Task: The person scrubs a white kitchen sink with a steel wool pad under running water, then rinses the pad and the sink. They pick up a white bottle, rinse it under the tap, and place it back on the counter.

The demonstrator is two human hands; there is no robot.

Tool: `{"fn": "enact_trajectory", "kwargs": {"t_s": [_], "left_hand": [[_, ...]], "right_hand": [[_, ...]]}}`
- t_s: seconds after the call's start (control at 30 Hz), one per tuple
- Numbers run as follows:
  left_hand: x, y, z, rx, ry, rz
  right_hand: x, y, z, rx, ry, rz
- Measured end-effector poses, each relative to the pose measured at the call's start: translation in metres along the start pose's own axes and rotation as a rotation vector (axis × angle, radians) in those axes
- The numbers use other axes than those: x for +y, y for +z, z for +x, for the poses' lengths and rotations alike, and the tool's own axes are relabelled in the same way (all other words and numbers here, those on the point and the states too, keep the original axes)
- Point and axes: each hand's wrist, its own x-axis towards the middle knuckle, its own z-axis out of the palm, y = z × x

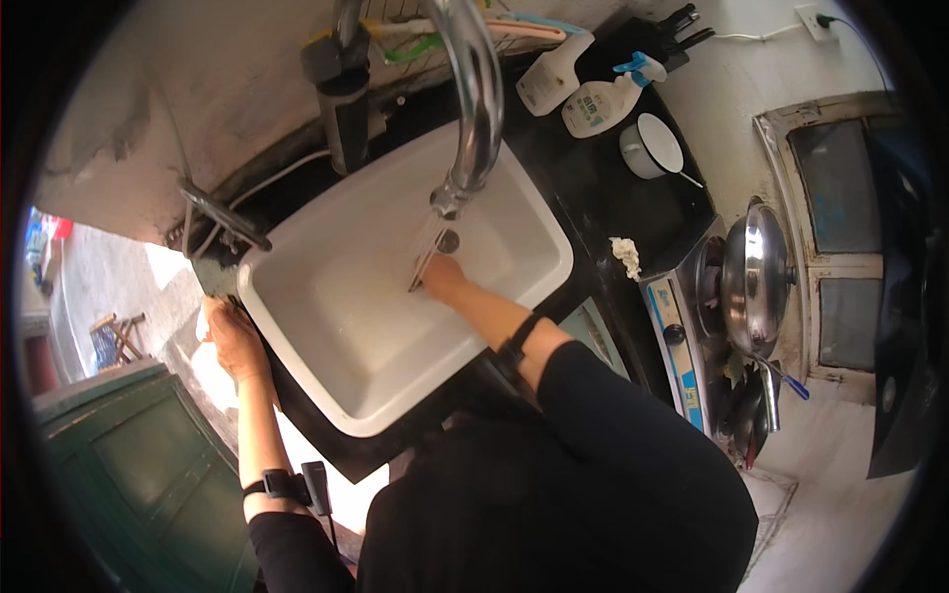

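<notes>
My right hand (442,278) is inside the white sink basin (356,296), beneath the curved chrome faucet (478,111). A thin dark-tipped object (417,280) shows at its fingers; whether it is gripped is unclear. Water appears to run from the spout beside the hand. Just past the fingers lies the round drain (448,241). My left hand (236,341) is at the basin's outer left side, by the counter edge. Something pale, perhaps a cloth, shows beside its fingers, but bright light blurs it.
On the black counter (593,200) are two spray-type bottles (602,107), a white enamel mug (652,148) and a crumpled white wad (626,257). A gas stove (678,348) with a lidded metal pan (756,278) stands right. A green wooden door (148,474) is lower left.
</notes>
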Motion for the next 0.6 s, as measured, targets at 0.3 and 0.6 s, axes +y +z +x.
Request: {"fn": "enact_trajectory", "kwargs": {"t_s": [0.3,0.6], "left_hand": [[0.002,-0.002,0.0,-0.03,-0.042,-0.058],[-0.004,0.002,-0.003,-0.066,-0.077,0.013]], "right_hand": [[0.002,-0.023,0.005,0.16,0.04,0.831],[0.02,-0.028,-0.017,0.137,0.08,0.482]]}}
